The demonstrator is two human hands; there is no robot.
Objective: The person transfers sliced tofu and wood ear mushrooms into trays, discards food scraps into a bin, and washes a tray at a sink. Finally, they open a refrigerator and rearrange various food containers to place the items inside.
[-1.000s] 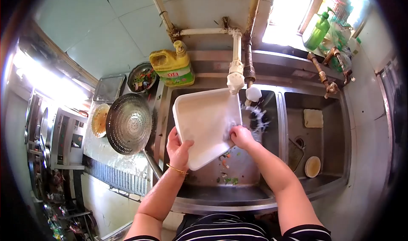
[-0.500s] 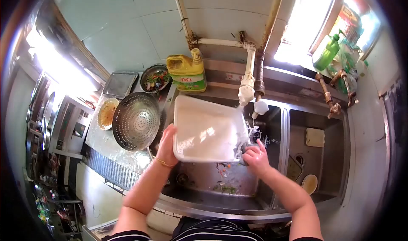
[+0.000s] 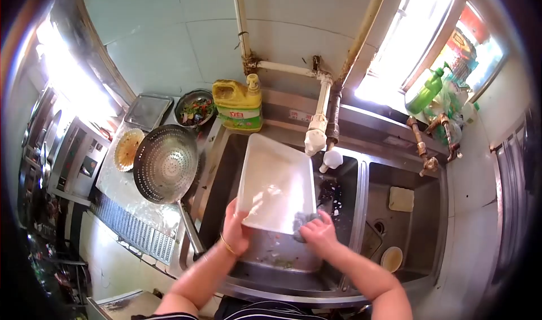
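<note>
A white rectangular plastic tray (image 3: 276, 179) is held tilted over the left sink basin (image 3: 223, 176), its inside facing me. My left hand (image 3: 235, 231) is closed on the tray's lower left corner. In my right hand (image 3: 320, 231) is a grey scouring pad (image 3: 303, 225), pressed against the tray's lower right corner. Above and right of the tray is the white tap (image 3: 332, 161); no clear stream of water shows from it. Food scraps (image 3: 282, 262) lie on the basin floor below.
A perforated strainer (image 3: 166, 163), a yellow shallow dish (image 3: 129, 149) and a bowl of scraps (image 3: 195, 108) stand on the left counter. Behind the basin is a yellow detergent jug (image 3: 238, 105). The right basin holds a sponge (image 3: 401, 199) and a small bowl (image 3: 392, 258).
The tray has turned and moved slightly lower, away from the tap. My right hand, with the scouring pad, has shifted down and left. Splashing water at the tray's right edge is gone.
</note>
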